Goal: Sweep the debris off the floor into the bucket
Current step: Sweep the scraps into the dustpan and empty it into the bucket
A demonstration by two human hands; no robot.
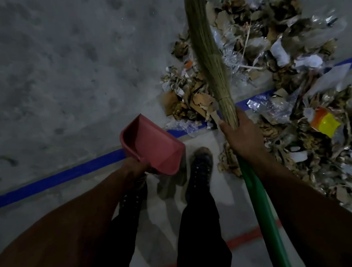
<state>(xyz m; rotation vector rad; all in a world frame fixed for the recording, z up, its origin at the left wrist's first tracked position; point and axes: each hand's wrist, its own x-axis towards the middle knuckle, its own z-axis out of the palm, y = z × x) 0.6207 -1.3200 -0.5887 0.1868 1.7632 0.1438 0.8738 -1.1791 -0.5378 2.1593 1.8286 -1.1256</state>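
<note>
I see a grey concrete floor (58,69), mottled with dark patches toward ten o'clock. A blue line (53,180) crosses it from eight o'clock up toward three. A red line (244,241) runs lower, near six o'clock. Dark trouser legs (199,237) and a dark shoe (201,167) stand at centre.

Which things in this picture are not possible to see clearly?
- Bucket: not in the head view at all.
- Broom tip: cut off by the top edge.
- Debris pile: runs past the right edge.
- Left hand fingers: hidden behind the red dustpan.
- Yellow-orange wrapper: print too blurred to read.
</note>
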